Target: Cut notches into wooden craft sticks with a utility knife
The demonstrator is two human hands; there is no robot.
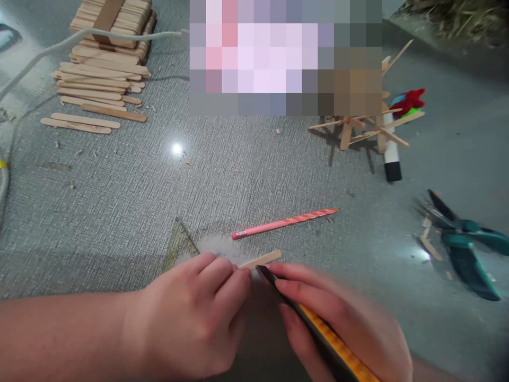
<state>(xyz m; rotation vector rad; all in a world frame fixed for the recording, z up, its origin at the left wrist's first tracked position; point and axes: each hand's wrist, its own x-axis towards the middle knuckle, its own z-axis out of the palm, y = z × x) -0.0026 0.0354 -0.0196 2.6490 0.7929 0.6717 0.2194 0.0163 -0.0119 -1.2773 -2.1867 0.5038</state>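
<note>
My left hand (199, 313) is closed around one end of a wooden craft stick (267, 259), whose squared free end sticks out to the right. In my right hand (338, 307) is a yellow and black utility knife (324, 331). Its dark blade tip meets the lower edge of the stick, just right of my left fingers. Just beyond both hands lies a pink striped pencil (286, 223), eraser end to the left. A clear set square (181, 244) shows partly behind my left hand, with a whitish patch of glare beside it.
Loose craft sticks (95, 87) and a banded bundle (131, 21) lie at the back left, crossed by a white cable (59, 50). At right are green-handled pliers (463, 239), a black-capped white marker (392, 156) and a small stick structure (368, 130). A pixelated block hides the back centre.
</note>
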